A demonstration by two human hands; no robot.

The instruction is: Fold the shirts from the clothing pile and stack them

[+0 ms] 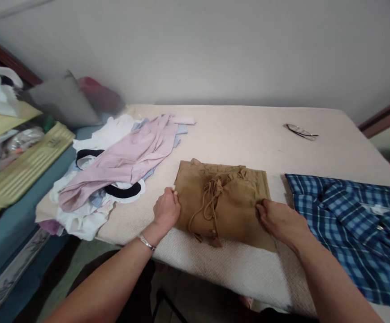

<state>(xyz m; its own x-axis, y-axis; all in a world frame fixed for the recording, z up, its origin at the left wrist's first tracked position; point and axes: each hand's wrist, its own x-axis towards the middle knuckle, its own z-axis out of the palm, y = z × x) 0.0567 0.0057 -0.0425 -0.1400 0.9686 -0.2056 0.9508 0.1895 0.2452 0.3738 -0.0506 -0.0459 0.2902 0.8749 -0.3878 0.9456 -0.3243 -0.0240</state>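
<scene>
Here the left hand [166, 210] is pinching the left edge of the folded tan cotton garment with drawstring cords [220, 202], while the right hand [280, 220] is pressing flat on its right side, fingers spread. The garment is lying near the front edge of the cream textured mattress [242, 134], between a pile of pink and white clothes [117, 166] and a blue plaid shirt [353, 224].

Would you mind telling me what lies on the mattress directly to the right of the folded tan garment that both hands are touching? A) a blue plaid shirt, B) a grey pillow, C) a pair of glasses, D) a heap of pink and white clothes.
A: the blue plaid shirt lies spread just right of the tan garment, beside the right hand; the left hand grips the garment's other edge.
</scene>
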